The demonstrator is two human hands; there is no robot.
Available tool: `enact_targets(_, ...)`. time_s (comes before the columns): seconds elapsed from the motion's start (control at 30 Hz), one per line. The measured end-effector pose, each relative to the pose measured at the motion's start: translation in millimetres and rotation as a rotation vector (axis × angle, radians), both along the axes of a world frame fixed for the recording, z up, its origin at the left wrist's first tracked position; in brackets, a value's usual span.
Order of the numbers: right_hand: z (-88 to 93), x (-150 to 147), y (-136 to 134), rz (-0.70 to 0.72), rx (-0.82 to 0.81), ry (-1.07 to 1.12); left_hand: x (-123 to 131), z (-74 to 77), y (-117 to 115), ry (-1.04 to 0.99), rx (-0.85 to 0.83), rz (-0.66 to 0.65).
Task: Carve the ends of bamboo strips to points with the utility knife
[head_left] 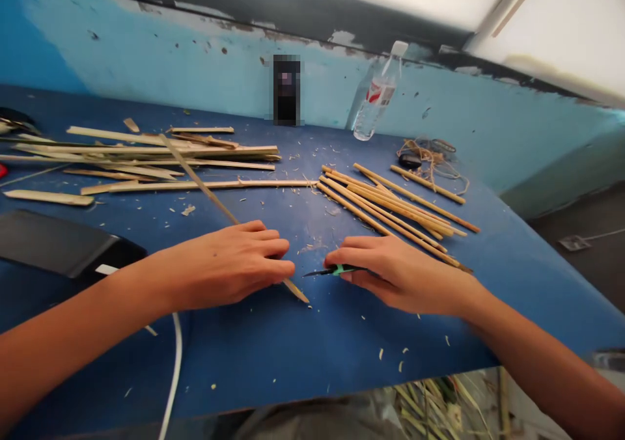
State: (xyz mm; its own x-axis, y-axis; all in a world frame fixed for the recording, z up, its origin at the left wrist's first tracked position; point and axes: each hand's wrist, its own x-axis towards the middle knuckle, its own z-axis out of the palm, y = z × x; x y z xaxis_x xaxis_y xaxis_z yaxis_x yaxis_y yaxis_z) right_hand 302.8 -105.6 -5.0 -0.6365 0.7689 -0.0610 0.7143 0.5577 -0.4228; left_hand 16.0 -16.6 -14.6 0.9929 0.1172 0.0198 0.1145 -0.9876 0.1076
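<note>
My left hand (234,264) lies palm down on the blue table (273,336), fingers together, pressing on a long thin bamboo strip (205,189) that runs from the back left to a pointed end (299,292) just past my fingertips. My right hand (395,271) rests beside it, fingers closed over a small knife with a green handle (336,270); its dark blade points left toward the strip's tip. The two hands are a short gap apart.
A pile of flat split bamboo pieces (146,157) lies at the back left. A bundle of round sticks (395,206) lies behind my right hand. A plastic water bottle (375,95), tangled twine (430,153), a black case (63,245) and a white cable (173,375) are also there.
</note>
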Motion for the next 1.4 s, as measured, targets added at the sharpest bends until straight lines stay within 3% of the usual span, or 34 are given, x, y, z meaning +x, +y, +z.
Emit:
enact_targets(0.1, -7.7, -9.6, -1.5, 0.032, 0.143, -0.158, -0.9, -9.0, 1.1, -0.011, -0.04, -0.01)
enact_targets(0.2, -15.9, -13.8, 1.5, 0.167, 0.249, -0.256, -1.2, -17.8, -0.1, -0.041, -0.065, 0.006)
enact_targets(0.33, -22.2, -10.5, 13.8, 0.299, 0.362, -0.251, -0.2, -24.1, -0.9, -0.07, -0.101, 0.029)
enact_targets(0.63, -29.3, -20.7, 34.7, 0.388, 0.551, -0.229, -1.8, -22.6, 0.2, -0.089, -0.161, 0.026)
enact_targets(0.83, -23.6, -26.8, 33.1, 0.394, 0.465, -0.141, 0.3, -21.9, -0.8, -0.115, -0.187, 0.039)
enact_targets(1.03, -39.9, -27.4, 34.8, 0.361, 0.546, 0.008, 1.1, -22.3, 1.4, -0.131, -0.239, 0.051)
enact_targets(1.4, -32.8, -26.7, 37.2, 0.428, 0.446, -0.063, 0.5, -22.4, 3.6, -0.117, -0.333, 0.063)
